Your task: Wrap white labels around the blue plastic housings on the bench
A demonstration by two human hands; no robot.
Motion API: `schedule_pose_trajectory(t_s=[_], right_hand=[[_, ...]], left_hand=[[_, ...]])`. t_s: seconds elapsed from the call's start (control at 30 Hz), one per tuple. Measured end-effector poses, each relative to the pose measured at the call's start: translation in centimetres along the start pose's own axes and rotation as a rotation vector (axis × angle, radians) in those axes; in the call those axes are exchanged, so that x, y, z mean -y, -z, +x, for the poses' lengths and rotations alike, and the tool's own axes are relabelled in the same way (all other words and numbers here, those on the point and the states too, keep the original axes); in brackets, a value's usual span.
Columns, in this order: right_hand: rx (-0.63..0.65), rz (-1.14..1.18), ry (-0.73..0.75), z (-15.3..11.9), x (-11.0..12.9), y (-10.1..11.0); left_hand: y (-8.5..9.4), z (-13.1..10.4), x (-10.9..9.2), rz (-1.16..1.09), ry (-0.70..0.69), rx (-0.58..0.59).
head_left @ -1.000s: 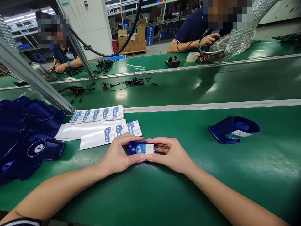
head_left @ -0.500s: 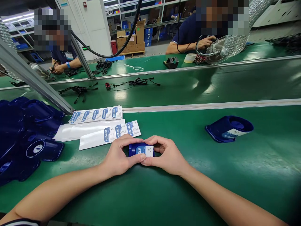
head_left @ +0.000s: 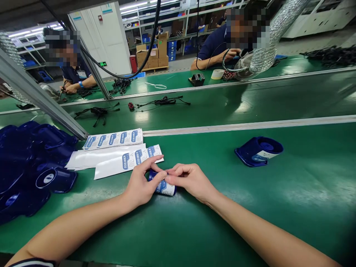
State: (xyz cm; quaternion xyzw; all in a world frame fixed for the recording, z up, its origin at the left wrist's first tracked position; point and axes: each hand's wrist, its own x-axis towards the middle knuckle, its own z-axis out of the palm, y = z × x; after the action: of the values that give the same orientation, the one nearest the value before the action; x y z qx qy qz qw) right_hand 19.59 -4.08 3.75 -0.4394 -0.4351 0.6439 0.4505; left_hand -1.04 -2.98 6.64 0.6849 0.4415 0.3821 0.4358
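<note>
Between my hands, low over the green table, is a dark blue part (head_left: pixel 167 188) with a white and blue label on its side. My left hand (head_left: pixel 143 183) holds its left end, thumb on the label. The thumb and fingers of my right hand (head_left: pixel 191 181) are pinched together at the part's upper edge; what lies between them is too small to make out. Label sheets (head_left: pixel 111 166) lie just beyond my left hand. To the right, a second blue part (head_left: pixel 258 151) with a similar label rests on the table.
Many blue parts (head_left: pixel 25 159) are piled at the left beside a slanted metal post (head_left: pixel 50 89). Black cables (head_left: pixel 167 100) lie on the strip beyond the white divider (head_left: pixel 222 127). Two people work at the far bench, and a black cable hangs overhead.
The held blue part has tilted, its right end now lower. My right hand has moved off that end to a pinch at the upper edge. The whole view has shifted slightly.
</note>
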Motion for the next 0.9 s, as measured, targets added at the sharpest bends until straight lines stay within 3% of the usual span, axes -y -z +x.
schedule_pose_trajectory(t_s=[0.23, 0.4, 0.47, 0.7, 0.9], right_hand=[[0.019, -0.103, 0.118, -0.3, 0.6, -0.6], [-0.057, -0.694, 0.450, -1.2, -0.5, -2.5], [-0.102, -0.734, 0.495, -1.1, -0.8, -2.9], [-0.087, -0.413, 0.294, -1.0, 0.1, -2.7], [-0.034, -0.314, 0.167, -0.6, 0.6, -2.0]], left_hand=[[0.1, 0.4, 0.8, -0.018, -0.029, -0.047], [0.1, 0.4, 2.2, -0.090, -0.090, -0.061], [0.1, 0.2, 2.6, -0.056, -0.125, -0.055], [0.2, -0.5, 2.9, 0.067, -0.241, 0.009], [0.2, -0.8, 3.1, 0.075, -0.285, 0.012]])
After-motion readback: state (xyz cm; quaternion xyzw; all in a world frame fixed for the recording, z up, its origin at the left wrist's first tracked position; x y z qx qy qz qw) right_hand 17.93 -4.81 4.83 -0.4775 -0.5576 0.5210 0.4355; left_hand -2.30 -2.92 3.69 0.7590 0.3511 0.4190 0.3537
